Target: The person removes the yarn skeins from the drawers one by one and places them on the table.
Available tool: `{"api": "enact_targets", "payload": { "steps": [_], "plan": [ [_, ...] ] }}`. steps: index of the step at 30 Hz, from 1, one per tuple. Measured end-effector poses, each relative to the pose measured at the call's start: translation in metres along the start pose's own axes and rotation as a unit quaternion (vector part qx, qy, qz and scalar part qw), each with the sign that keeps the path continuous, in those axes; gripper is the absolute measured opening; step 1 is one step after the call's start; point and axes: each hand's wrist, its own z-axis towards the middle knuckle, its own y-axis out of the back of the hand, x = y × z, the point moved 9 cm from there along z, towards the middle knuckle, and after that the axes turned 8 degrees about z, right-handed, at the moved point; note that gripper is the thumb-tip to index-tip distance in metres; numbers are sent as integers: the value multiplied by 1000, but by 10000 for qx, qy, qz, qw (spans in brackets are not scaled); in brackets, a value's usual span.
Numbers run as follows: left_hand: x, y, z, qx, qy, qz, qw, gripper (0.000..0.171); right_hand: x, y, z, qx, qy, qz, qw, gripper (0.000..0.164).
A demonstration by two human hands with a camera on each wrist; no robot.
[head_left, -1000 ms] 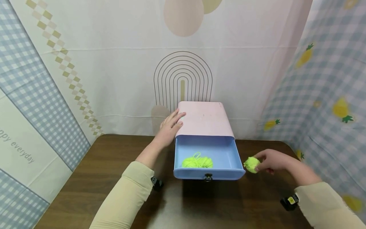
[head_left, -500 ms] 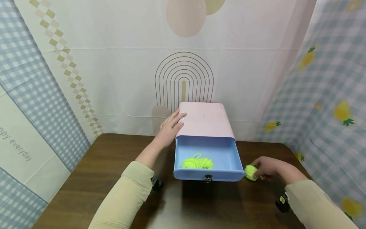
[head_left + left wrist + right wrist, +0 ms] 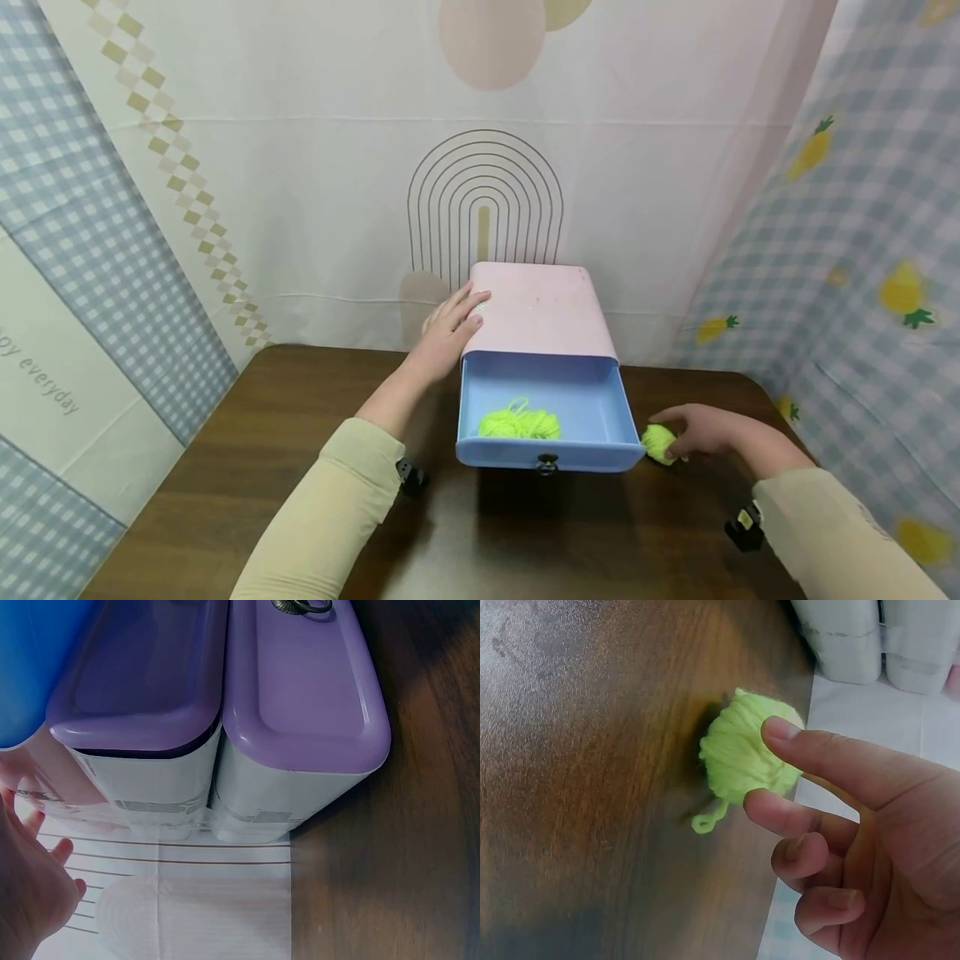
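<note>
On the table sits a pink box (image 3: 536, 308) whose blue drawer (image 3: 551, 454) is pulled out toward me. A bright green ball of yarn (image 3: 519, 423) lies in the front left of that drawer. My left hand (image 3: 442, 333) rests on the box's left top edge with its fingers spread. To the right of the drawer, my right hand (image 3: 705, 433) pinches a second, smaller green ball of yarn (image 3: 750, 746) between thumb and finger, low over the table. A short loop of yarn hangs from this ball in the right wrist view.
Below the pink box are purple-fronted drawers (image 3: 307, 690) in white casings, seen in the left wrist view. A dark wooden table (image 3: 300, 467) carries everything. Patterned cloth (image 3: 315, 208) hangs behind it, and checked cloth (image 3: 847, 350) on the right.
My right hand has lowered the small ball of yarn toward the table beside the drawer. The left hand has stayed on the box, and the drawer stands as before.
</note>
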Motion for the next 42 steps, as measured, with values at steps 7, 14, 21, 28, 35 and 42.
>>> {"api": "enact_targets", "payload": {
  "steps": [7,14,21,28,35,42],
  "plan": [
    [1,0,1,-15,-12,-9,10000,50,2,7,-5,-54,266,-50,9996,59],
    [1,-1,1,-25,-15,-52,10000,50,3,10,-12,-36,498,191,9986,61],
    [0,-2,1,-6,9,-148,9999,50,15,21,-26,-52,835,446,9955,61],
    [2,0,1,-37,7,-236,9997,51,36,38,-40,-77,1117,469,9926,60],
    [4,1,-1,-64,31,-203,9998,50,59,50,-56,-61,1225,575,9908,61],
    [2,-2,1,-12,-24,-224,9997,50,73,57,-71,-319,1309,494,9896,60]
  ]
}}
